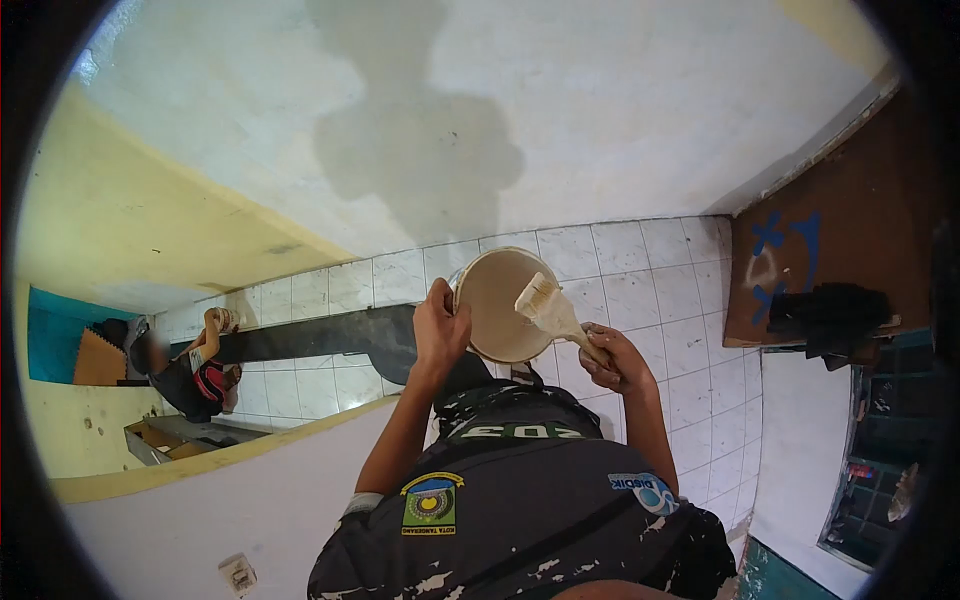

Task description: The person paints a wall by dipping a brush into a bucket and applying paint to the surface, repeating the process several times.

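My left hand [441, 328] is closed on the left rim of a round paint bucket [500, 300], which holds pale paint. In my right hand [618, 358] is the handle of a wide paintbrush [549, 309]. The brush's bristles are coated with whitish paint and lie over the right side of the bucket's opening. Its head points up and to the left in the view.
A partly painted wall [250, 100] stands ahead, above white floor tiles [640, 290]. A dark strip [290, 340] runs along the floor to the left, where another person [190, 370] crouches. A brown panel [850, 200] is at the right.
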`<move>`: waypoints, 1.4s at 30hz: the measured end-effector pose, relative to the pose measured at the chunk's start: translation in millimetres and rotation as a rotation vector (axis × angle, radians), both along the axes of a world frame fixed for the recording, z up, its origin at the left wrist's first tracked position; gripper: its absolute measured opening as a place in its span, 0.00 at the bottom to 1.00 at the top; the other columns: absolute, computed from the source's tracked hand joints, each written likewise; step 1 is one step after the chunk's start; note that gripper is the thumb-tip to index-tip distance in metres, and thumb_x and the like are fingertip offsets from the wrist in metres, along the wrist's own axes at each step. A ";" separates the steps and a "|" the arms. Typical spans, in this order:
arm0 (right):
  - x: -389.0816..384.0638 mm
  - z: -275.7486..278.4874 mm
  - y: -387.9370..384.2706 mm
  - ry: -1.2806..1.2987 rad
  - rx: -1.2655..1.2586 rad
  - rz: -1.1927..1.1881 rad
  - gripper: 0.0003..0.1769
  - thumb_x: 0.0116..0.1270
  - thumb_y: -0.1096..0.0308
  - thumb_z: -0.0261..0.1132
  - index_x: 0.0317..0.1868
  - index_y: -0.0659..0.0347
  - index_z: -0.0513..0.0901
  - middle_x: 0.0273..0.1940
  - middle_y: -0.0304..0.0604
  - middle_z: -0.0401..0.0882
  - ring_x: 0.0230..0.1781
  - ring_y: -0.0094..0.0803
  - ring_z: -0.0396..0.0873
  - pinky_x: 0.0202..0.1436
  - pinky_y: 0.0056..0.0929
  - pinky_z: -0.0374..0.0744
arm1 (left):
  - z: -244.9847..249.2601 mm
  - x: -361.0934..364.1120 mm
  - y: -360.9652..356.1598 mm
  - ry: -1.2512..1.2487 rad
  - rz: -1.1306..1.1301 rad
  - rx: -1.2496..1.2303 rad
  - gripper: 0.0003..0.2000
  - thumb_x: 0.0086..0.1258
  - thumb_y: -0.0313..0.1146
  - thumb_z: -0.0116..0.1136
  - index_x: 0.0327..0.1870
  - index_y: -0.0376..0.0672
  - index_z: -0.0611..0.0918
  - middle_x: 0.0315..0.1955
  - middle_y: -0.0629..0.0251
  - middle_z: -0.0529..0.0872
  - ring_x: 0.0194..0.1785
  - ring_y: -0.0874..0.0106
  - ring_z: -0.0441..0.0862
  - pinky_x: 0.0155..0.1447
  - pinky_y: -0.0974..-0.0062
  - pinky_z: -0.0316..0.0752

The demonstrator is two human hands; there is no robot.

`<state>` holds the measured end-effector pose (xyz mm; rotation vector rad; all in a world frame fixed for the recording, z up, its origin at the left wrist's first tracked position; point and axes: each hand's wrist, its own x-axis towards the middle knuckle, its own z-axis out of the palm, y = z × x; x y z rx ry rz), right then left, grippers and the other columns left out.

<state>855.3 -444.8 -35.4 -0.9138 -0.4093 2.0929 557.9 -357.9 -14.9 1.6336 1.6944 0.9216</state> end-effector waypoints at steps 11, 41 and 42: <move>-60.5 -34.1 87.8 0.640 0.065 0.027 0.16 0.79 0.63 0.53 0.58 0.66 0.72 0.25 0.45 0.76 0.03 0.16 0.58 0.05 0.15 0.57 | -6.7 -60.9 68.0 -0.033 0.070 0.006 0.11 0.61 0.32 0.56 0.30 0.35 0.69 0.18 0.46 0.72 0.23 0.47 0.70 0.31 0.55 0.68; -196.3 548.3 443.5 -1.540 1.448 -1.034 0.19 0.73 0.64 0.59 0.59 0.66 0.76 0.29 0.41 0.74 0.26 0.28 0.73 0.32 0.32 0.75 | -44.9 -252.1 208.1 -0.011 0.074 0.126 0.12 0.69 0.36 0.58 0.39 0.34 0.75 0.20 0.53 0.75 0.23 0.64 0.69 0.27 0.63 0.68; -202.9 557.3 443.4 -1.612 1.476 -1.034 0.19 0.72 0.64 0.59 0.58 0.66 0.76 0.32 0.47 0.78 0.30 0.35 0.77 0.38 0.36 0.77 | -52.0 -256.5 209.0 0.015 0.075 0.120 0.14 0.69 0.39 0.57 0.37 0.35 0.74 0.19 0.55 0.74 0.22 0.63 0.69 0.26 0.63 0.67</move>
